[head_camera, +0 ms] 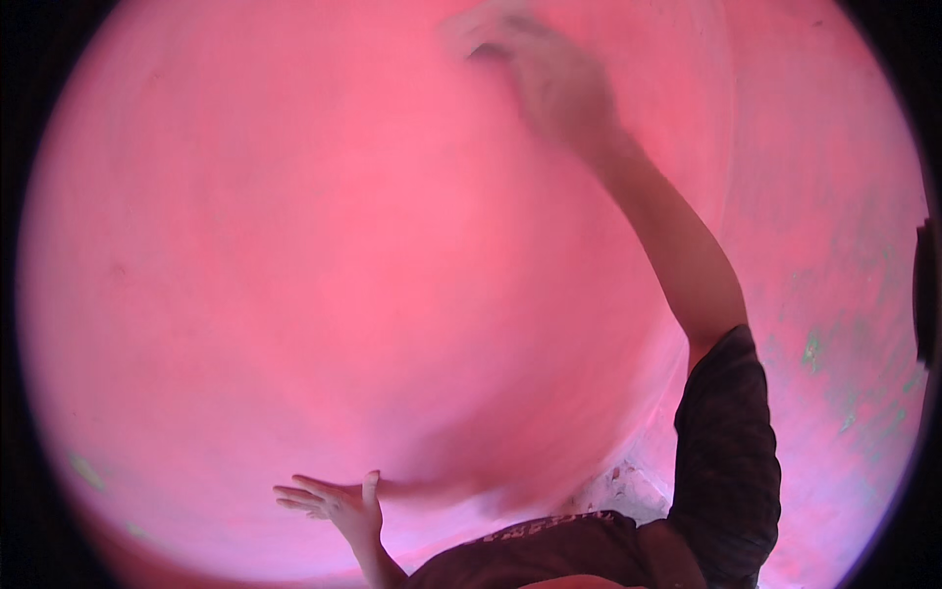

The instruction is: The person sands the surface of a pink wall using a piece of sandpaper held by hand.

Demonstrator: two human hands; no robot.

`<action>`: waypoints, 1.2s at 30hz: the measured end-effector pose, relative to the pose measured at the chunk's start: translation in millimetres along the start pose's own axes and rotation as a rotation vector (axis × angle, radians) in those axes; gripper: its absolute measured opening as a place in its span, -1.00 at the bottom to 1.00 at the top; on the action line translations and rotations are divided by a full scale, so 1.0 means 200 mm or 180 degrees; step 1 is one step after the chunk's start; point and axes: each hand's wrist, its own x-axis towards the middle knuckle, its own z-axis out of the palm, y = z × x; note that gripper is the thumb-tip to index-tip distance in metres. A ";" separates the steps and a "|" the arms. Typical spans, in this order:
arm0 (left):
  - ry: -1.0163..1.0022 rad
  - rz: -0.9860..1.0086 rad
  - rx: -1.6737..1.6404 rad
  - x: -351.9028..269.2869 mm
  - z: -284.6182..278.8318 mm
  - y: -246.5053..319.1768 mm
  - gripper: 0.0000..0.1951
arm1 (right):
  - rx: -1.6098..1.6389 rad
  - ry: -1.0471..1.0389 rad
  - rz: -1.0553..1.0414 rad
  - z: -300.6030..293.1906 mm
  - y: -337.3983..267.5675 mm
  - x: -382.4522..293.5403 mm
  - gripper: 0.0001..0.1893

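A pink painted wall (pixel 353 243) fills most of the view before me. My right hand (pixel 563 96) is raised high against it, blurred by motion. Its fingers are bent around a pale grey, flat piece (pixel 471 26), too smeared to name more exactly. Low on the left, my left hand (pixel 346 508) holds nothing; its fingers are spread and its thumb points up. Whether that hand touches the wall I cannot tell. The shadow of my body falls across the lower middle of the wall.
At the right, past a corner line, a second pink wall (pixel 809 184) shows green patches (pixel 812 350). A rough greyish surface with crumbs (pixel 625 489) appears beside my dark sleeve. A black object (pixel 924 294) sits at the far right rim.
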 end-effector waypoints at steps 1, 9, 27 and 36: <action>-0.0006 -0.0040 -0.0012 -0.01 -0.02 0.01 0.43 | -0.0508 -0.0260 -0.0820 0.02 -0.01 -0.03 -0.67; 0.0504 0.0036 -0.0218 -0.01 -0.01 0.12 0.37 | -0.0072 0.0674 0.1309 -0.34 0.27 0.05 -0.64; -0.0412 -0.0172 -0.0700 -0.05 -0.31 0.45 0.02 | -0.2482 0.0284 0.0565 -0.08 0.90 0.47 -0.76; -0.0218 -0.0042 -0.0566 0.02 -0.73 1.08 -0.01 | 0.2858 0.0225 -0.0899 -0.41 0.49 0.87 -0.67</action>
